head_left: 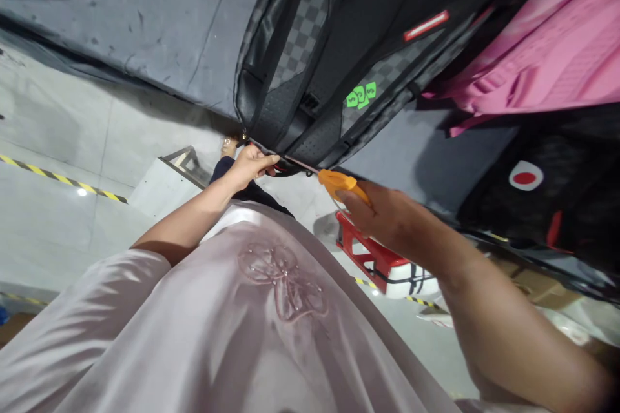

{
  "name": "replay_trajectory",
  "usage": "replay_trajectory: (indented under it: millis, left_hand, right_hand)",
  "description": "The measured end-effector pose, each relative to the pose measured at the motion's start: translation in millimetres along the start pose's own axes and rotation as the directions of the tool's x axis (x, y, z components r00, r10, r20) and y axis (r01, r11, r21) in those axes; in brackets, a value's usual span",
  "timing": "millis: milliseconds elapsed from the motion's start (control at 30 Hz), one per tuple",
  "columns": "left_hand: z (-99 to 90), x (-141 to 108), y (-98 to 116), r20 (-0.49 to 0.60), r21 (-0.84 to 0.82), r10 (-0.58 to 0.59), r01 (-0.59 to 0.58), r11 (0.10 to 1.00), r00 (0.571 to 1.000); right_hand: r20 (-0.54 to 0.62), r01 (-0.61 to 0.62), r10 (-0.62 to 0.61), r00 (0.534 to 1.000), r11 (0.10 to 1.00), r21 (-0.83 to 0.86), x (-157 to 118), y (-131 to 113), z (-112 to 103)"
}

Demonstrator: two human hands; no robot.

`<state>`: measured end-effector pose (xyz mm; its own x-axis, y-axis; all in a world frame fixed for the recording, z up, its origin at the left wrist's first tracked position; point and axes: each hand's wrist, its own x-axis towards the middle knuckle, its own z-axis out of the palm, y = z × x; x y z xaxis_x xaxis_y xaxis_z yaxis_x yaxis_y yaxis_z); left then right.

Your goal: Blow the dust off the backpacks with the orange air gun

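A black backpack [334, 45] with grey checkered panels lies on the grey-covered table, its near end at the table edge. Fingers of my left hand [250, 166] are closed in a pinch on the backpack's near edge, close to a zipper pull [244, 135]. My right hand [382, 206] is wrapped round an orange-handled tool [341, 182] with a long thin shaft. That shaft points left along the backpack's edge towards my left fingers. Whether its tip touches the fabric is hard to tell. Green stickers [361, 95] and a red-and-white label [426, 26] are on the backpack.
A pink backpack [542, 45] lies at the right of the grey table cover [145, 26]. Nearer is a dark bag [571, 187] with a red-dot patch. Below the table are a red-and-white stool-like object [375, 251] and a pale board-sided box [165, 188].
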<state>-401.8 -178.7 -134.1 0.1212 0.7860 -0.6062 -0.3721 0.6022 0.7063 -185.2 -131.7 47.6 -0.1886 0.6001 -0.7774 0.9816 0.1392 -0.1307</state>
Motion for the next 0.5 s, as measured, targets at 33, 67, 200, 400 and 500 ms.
replay_trajectory:
  millis: [33, 67, 200, 400, 500]
  left_hand:
    - [-2.1, 1.2, -1.2, 0.024, 0.02, 0.005, -0.006, 1.0, 1.0]
    - [-3.7, 2.4, -2.1, 0.045, 0.034, 0.011, -0.013, 0.999, 0.999]
    - [-6.3, 5.1, -3.3, 0.088, 0.041, 0.032, -0.036, 0.999, 0.996]
    - [-7.2, 5.6, -1.6, 0.082, 0.071, 0.027, -0.033, 0.997, 0.996]
    - [-8.1, 6.6, -0.9, 0.098, 0.1, 0.032, -0.042, 0.994, 0.995]
  right_hand:
    - [0.041, 0.0, 0.0, 0.999, 1.0, 0.011, 2.1, -0.6, -3.8]
    - [0.074, -0.011, 0.01, 0.997, 1.0, 0.014, 3.5, -1.4, -7.4]
    - [0.068, -0.046, 0.058, 0.996, 0.985, -0.163, 1.6, -4.1, -18.7]
    - [0.041, -0.007, 0.017, 0.999, 0.974, -0.226, -1.7, -3.9, -23.4]
    - [0.018, 0.045, -0.043, 0.999, 0.982, -0.183, 0.9, 1.6, -20.8]
